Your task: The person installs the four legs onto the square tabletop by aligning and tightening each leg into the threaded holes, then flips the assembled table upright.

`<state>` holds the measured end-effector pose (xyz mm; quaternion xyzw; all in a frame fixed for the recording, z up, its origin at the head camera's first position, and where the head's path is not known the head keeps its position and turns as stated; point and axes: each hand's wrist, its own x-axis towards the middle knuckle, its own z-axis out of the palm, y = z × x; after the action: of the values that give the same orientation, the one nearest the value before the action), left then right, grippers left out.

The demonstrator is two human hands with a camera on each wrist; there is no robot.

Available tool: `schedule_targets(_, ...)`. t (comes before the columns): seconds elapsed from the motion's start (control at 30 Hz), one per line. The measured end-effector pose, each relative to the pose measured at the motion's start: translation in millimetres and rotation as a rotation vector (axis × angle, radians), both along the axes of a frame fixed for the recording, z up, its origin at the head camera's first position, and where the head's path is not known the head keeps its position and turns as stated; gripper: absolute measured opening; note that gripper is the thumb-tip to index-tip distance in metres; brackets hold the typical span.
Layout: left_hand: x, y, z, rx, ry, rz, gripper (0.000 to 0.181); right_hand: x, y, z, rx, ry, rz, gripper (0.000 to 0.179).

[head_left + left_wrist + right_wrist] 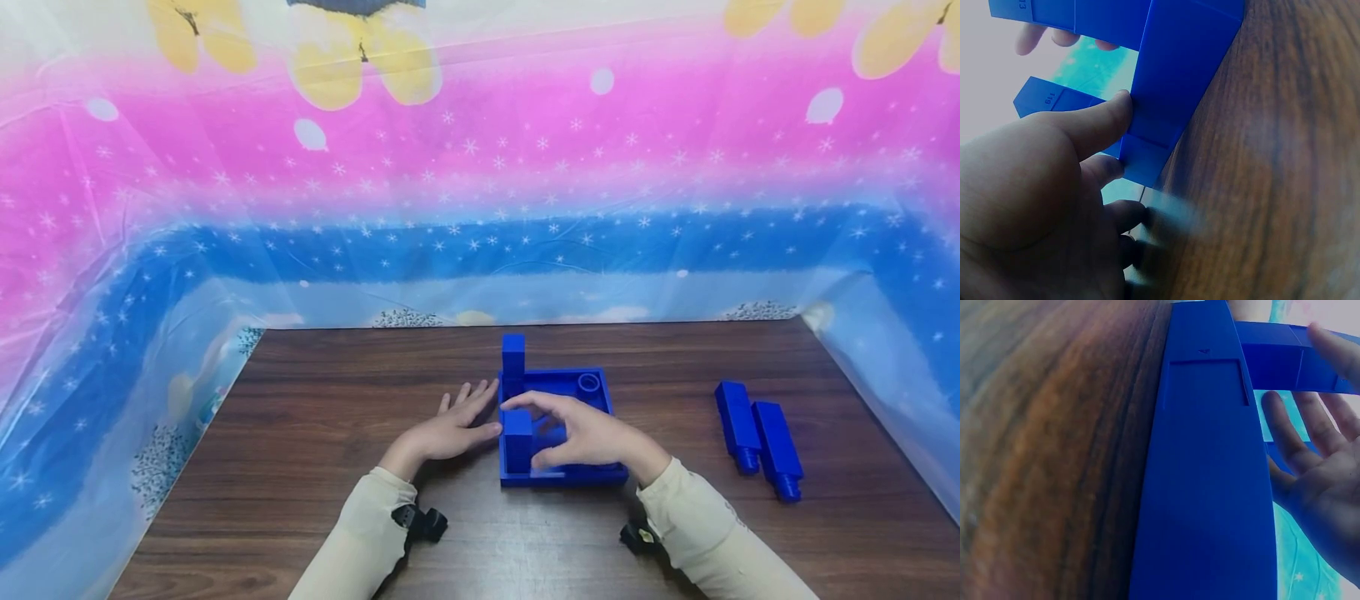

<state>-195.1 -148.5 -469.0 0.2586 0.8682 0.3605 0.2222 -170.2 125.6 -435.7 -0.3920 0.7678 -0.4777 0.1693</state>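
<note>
A shallow blue square base (564, 480) lies on the table, with a round socket (588, 382) in its far right corner. Two blue square posts rise from its left side: a front post (517, 447) and a back post (513, 354). My left hand (444, 429) reaches flat along the base's left side, its thumb (1100, 125) touching the outer wall in the left wrist view. Around the front post hovers my right hand (588, 433), thumb and fingers spread apart. In the right wrist view its fingers (1310, 434) look loose, with no clear grip on the post.
Two more blue posts with narrow round ends, a left one (738, 427) and a right one (778, 450), lie side by side on the brown wooden table (337, 383) at the right. A patterned cloth (480, 242) hangs behind the table and along its sides.
</note>
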Motion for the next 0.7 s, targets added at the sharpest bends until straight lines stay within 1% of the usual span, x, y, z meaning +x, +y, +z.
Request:
schedule_targets(0.07,-0.7,-0.8,-2.6,0.014,-0.006,0.003,0.084,-0.4,0,-0.9,0.001,-0.007,0.014,0.065)
schedule_targets(0.13,-1.3,-1.3,-5.4,0.027,-0.005,0.009,0.09,-0.6,-1,-2.1,-0.003,-0.031,0.024,0.063)
schedule_targets(0.23,-1.9,-1.6,-9.4,0.026,-0.004,0.016,0.1,-0.1,-3,-3.1,-0.014,-0.103,0.032,0.061)
schedule_targets(0.3,-1.5,-1.3,-9.2,0.024,-0.006,0.019,0.102,0.4,-4,-3.5,-0.011,-0.152,0.037,0.059)
schedule_targets(0.4,-1.0,-1.4,-6.7,0.028,-0.013,0.014,0.097,0.5,-5,-3.8,0.001,-0.184,0.035,0.057)
schedule_targets(0.53,-0.2,-0.9,-1.0,0.008,-0.024,0.007,0.088,0.0,-5,-4.5,0.025,-0.186,0.03,0.054)
schedule_targets(0.6,0.3,-0.5,1.4,-0.009,-0.023,0.008,0.086,0.0,-5,-4.5,0.027,-0.187,0.027,0.054)
schedule_targets(0.7,0.5,-0.3,1.8,-0.016,-0.017,0.01,0.087,0.1,-5,-4.4,0.018,-0.188,0.026,0.053)
